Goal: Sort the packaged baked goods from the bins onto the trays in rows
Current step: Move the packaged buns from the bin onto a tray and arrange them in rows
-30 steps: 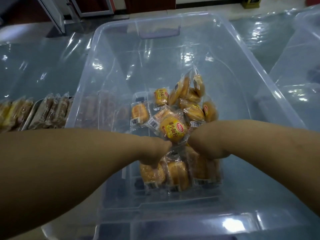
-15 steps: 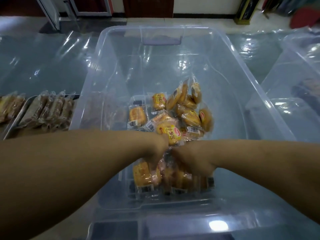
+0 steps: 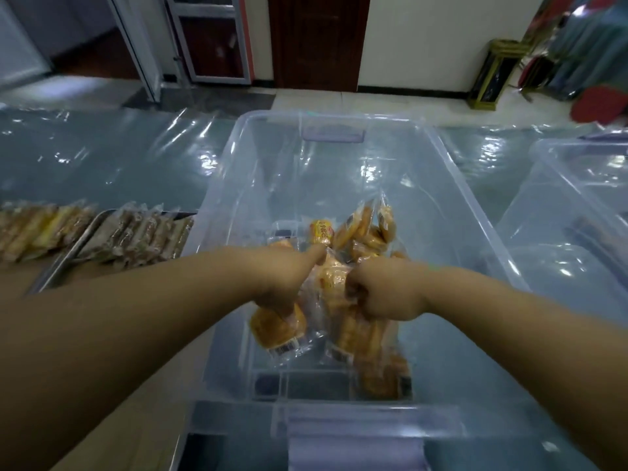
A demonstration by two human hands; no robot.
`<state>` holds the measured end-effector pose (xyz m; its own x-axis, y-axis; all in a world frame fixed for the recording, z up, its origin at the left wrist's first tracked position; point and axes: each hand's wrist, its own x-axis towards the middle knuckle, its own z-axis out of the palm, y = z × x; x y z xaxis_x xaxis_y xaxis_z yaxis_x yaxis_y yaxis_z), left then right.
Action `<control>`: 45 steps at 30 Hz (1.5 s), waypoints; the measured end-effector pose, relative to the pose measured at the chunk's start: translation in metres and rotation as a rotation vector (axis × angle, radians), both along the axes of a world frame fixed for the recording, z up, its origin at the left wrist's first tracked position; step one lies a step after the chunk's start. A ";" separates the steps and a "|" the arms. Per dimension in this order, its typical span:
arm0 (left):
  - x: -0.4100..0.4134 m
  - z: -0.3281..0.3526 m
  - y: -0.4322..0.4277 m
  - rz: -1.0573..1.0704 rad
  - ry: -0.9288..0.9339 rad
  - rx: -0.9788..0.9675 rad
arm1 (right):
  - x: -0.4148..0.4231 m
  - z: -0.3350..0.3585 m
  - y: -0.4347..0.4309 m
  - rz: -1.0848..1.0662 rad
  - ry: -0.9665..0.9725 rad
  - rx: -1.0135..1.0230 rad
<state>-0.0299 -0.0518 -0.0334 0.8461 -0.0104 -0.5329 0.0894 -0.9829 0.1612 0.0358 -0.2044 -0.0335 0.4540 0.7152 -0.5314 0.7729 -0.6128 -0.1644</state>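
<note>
A big clear plastic bin (image 3: 452, 185) stands in front of me with several small yellow packaged buns (image 3: 367, 232) on its floor. My left hand (image 3: 289, 277) and my right hand (image 3: 384, 294) are both inside the bin, each closed on a bunch of bun packets (image 3: 278, 331) that hang below the fists, lifted off the bin floor. A metal tray (image 3: 68, 256) lies to the left of the bin with a row of brown packaged cakes (image 3: 142, 236) on it.
A second tray row of yellowish packets (image 3: 34, 229) lies at the far left. Another clear bin (image 3: 584, 205) stands at the right. Shiny plastic sheeting (image 3: 112, 158) covers the table. A door and floor lie beyond.
Both hands have closed together on the packets and lifted them up off the bin floor. My view has tilted up, showing more of the room behind.
</note>
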 end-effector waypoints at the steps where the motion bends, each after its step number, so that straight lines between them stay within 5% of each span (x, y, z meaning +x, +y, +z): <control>1: -0.005 0.007 0.004 0.019 -0.055 -0.002 | 0.001 0.006 -0.002 -0.020 -0.020 0.042; 5: -0.027 0.032 0.019 0.143 -0.270 -0.020 | 0.000 0.030 -0.011 -0.118 -0.026 0.250; 13: -0.087 0.074 0.041 0.408 -0.970 -0.417 | -0.026 0.077 -0.018 -0.337 -0.226 0.799; 21: -0.191 0.091 0.102 0.553 -1.383 -0.596 | -0.120 0.098 0.042 -0.258 -0.555 1.244; 26: -0.290 0.080 0.178 0.670 -1.420 -0.627 | -0.199 0.085 0.115 -0.221 -0.578 1.402; 31: -0.380 0.051 0.244 0.806 -1.358 -0.602 | -0.270 0.056 0.202 -0.142 -0.405 1.460; 38: -0.460 0.007 0.318 1.016 -1.319 -0.662 | -0.336 0.008 0.308 -0.022 -0.219 1.298; 45: -0.499 -0.025 0.403 1.091 -1.230 -0.525 | -0.360 -0.038 0.411 -0.067 -0.010 1.252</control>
